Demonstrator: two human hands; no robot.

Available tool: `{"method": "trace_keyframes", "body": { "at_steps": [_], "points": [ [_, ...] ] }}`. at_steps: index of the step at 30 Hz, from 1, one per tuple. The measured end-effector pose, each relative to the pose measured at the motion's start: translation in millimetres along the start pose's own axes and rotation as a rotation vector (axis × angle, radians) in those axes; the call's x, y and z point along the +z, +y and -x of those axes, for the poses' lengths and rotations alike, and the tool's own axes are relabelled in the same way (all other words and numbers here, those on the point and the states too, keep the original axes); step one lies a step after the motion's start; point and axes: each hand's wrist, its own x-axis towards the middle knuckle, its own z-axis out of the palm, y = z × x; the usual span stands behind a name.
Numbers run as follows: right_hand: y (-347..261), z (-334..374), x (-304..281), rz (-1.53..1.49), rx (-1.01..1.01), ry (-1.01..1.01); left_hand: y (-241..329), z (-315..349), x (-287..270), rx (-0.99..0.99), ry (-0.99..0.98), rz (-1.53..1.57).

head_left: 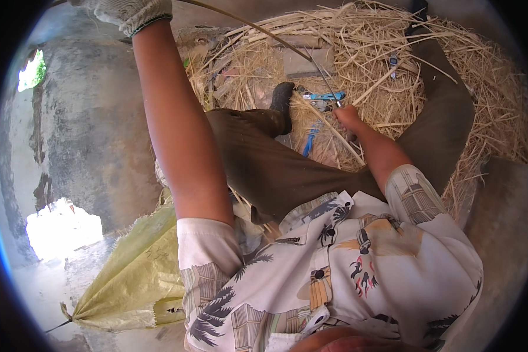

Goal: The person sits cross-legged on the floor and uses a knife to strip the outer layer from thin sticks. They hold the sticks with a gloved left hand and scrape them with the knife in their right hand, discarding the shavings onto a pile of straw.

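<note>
My left hand (129, 13), in a pale knitted glove, is raised at the upper left on an outstretched arm. The frame's top edge cuts off most of its fingers. A long, thin brown cane-like strip (246, 22) runs from beside the glove toward the middle, and a bit of it shows left of the glove. Bare and closed, my right hand (349, 119) grips a knife (322, 75) with a narrow blade angled up and left. The blade's far end meets the strip's end above a grey block (308, 63).
Straw-like shavings (369, 47) cover the ground around my spread legs (276, 158). A light-blue tool (322, 96) and a darker blue item (311, 139) lie near my foot (282, 97). A yellow woven sack (141, 264) is at lower left, by a grey wall (94, 117) with bright openings.
</note>
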Motion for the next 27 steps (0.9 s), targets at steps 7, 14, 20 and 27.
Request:
{"method": "trace_keyframes", "body": {
  "at_steps": [7, 14, 20, 27],
  "points": [
    [-5.1, 16.4, 9.3, 0.335, -0.127, 0.195, -3.8, 11.2, 10.5, 0.124, 0.08, -0.223],
    [4.6, -3.8, 9.5, 0.36, 0.012, 0.162, -11.9, 13.5, 7.4, 0.089, 0.09, -0.215],
    [-4.0, 7.3, 2.4, 0.16, 0.084, 0.078, -23.0, 0.3, -16.2, -0.001, 0.078, -0.16],
    [3.9, 4.8, 11.0, 0.217, -0.124, 0.241, -7.9, -5.2, -55.3, -0.135, 0.027, -0.112]
  ]
}}
